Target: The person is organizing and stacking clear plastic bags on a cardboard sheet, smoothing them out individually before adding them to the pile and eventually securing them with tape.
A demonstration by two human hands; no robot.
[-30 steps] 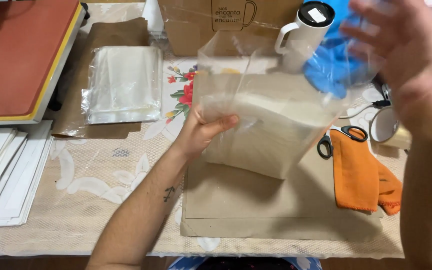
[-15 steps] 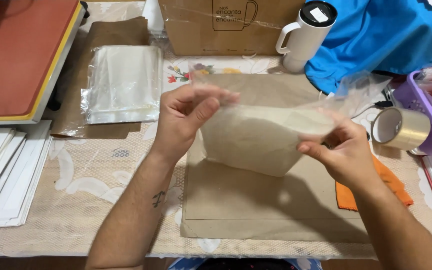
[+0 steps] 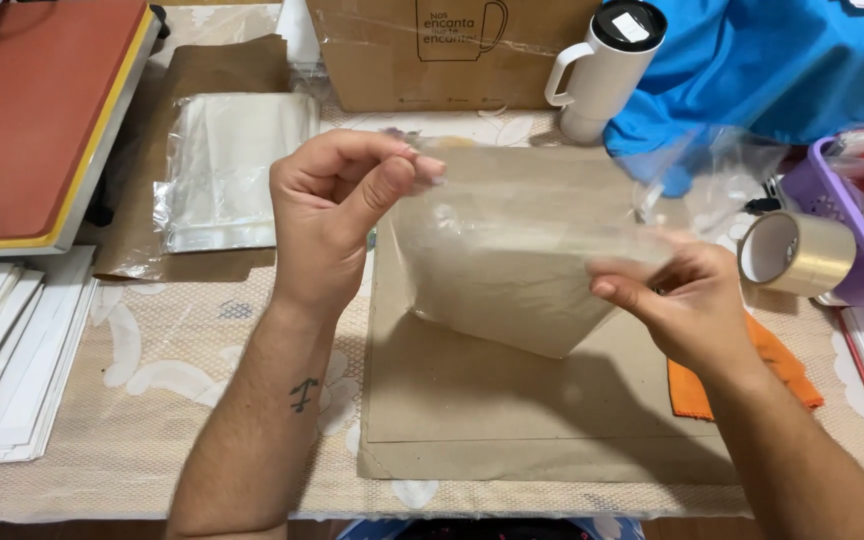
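Observation:
Both my hands hold a clear plastic bag [image 3: 512, 260] with a pale folded cloth or paper inside it, lifted above a brown paper sheet [image 3: 512, 420] on the table. My left hand [image 3: 337, 215] pinches the bag's top left corner between thumb and fingers. My right hand [image 3: 677, 300] grips the bag's right edge, where the loose open end of the plastic sticks up.
A stack of clear bags [image 3: 232, 165] lies at the back left beside a red heat-press pad [image 3: 32, 110]. A white mug [image 3: 602, 65], cardboard box [image 3: 432, 55], blue cloth [image 3: 782, 70], tape roll [image 3: 797, 252], purple basket [image 3: 852, 250], orange cloth [image 3: 782, 365] and white sheets [image 3: 7, 350] surround the work area.
My right hand came down from the upper right and took hold of the bag's right edge. My left hand shifted up to pinch the top left corner.

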